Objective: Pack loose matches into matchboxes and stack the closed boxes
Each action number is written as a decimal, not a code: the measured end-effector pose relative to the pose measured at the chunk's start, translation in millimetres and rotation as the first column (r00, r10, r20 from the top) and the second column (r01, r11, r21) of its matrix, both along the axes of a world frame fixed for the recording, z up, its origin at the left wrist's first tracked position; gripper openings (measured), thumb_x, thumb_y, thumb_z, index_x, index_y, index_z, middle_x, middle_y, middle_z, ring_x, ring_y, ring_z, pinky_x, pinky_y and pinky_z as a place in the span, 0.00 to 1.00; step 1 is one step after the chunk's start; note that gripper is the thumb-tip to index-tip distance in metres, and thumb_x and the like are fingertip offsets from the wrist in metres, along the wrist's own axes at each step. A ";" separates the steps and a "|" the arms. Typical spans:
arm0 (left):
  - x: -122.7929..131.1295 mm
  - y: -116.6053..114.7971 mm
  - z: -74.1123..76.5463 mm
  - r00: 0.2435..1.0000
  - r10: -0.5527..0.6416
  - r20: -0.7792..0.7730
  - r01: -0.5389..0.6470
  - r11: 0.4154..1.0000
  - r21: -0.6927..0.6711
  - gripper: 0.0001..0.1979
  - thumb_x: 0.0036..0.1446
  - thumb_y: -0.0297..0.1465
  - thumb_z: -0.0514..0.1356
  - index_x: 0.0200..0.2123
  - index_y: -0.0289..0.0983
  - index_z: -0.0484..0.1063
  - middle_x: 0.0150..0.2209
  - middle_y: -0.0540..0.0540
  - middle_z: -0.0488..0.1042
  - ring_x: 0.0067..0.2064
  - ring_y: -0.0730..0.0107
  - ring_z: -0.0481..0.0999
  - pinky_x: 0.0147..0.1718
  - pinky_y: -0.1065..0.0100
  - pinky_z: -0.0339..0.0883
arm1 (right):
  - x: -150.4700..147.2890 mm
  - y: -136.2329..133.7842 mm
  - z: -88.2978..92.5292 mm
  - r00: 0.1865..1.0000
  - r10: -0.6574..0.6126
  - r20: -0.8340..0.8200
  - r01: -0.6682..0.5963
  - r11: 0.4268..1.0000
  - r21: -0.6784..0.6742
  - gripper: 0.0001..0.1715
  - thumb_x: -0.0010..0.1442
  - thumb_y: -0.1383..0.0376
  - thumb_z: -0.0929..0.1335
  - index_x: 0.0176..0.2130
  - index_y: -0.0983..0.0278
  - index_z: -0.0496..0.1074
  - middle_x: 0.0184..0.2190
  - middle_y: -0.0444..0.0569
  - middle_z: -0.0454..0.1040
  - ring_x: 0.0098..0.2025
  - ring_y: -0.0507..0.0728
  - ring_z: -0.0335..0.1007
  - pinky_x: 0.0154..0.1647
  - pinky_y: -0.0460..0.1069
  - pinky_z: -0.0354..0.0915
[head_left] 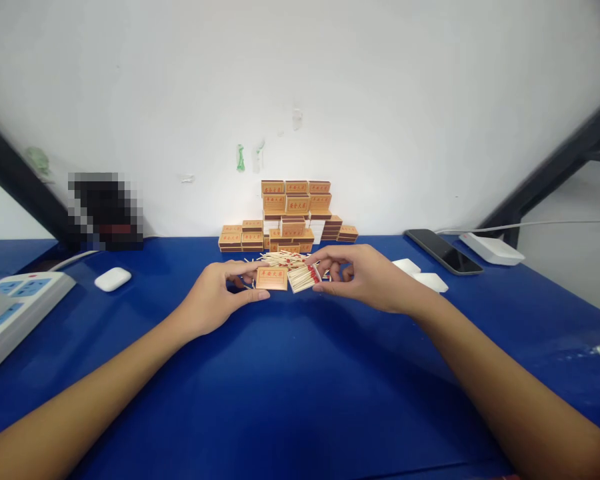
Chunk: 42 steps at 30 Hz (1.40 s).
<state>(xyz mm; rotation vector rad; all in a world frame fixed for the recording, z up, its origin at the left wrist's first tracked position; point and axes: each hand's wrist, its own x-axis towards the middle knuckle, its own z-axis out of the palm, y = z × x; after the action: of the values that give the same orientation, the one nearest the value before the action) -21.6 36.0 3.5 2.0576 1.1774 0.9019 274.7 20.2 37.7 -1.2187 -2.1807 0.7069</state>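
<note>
My left hand (217, 297) pinches an orange matchbox (272, 278) between thumb and fingers, just above the blue table (300, 393). My right hand (363, 277) grips a bundle of red-tipped matches (303, 277) whose ends point at the box's right side. Behind both hands lies a loose heap of matches (283, 257). Further back, against the white wall, stand stacks of orange matchboxes (293, 217).
A white earbud case (113, 279) lies at the left, beside a white power strip (15, 303). Two white items (423, 275), a dark phone (443, 251) and a white charger box (490, 248) with a cable sit at the right. A pixelated dark object (105, 210) stands at the back left.
</note>
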 end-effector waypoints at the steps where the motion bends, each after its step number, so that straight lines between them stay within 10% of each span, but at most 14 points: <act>1: 0.3 -0.2 0.0 1.000 -0.004 -0.002 0.004 1.000 -0.007 0.29 0.53 0.41 0.74 0.58 0.42 0.80 0.39 0.47 0.82 0.39 0.64 0.77 0.43 0.61 0.74 | -0.1 -0.2 0.5 1.000 -0.001 -0.001 0.001 1.000 0.000 0.21 0.59 0.60 0.76 0.51 0.61 0.79 0.33 0.44 0.78 0.32 0.53 0.70 0.33 0.49 0.63; 42: 1.8 -4.2 5.8 0.980 -0.004 0.201 0.041 0.983 -0.181 0.36 0.65 0.51 0.63 0.67 0.34 0.70 0.31 0.47 0.81 0.33 0.68 0.75 0.38 0.65 0.71 | -25.6 -9.2 -8.6 0.966 -0.167 -0.195 0.174 0.985 0.015 0.19 0.60 0.55 0.76 0.48 0.59 0.78 0.33 0.46 0.80 0.35 0.57 0.75 0.34 0.51 0.69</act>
<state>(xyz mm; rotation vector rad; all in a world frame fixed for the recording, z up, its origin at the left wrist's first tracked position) -19.8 31.9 9.2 1.7847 1.0846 0.9279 249.0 11.1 29.2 -1.2485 -1.8968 0.6850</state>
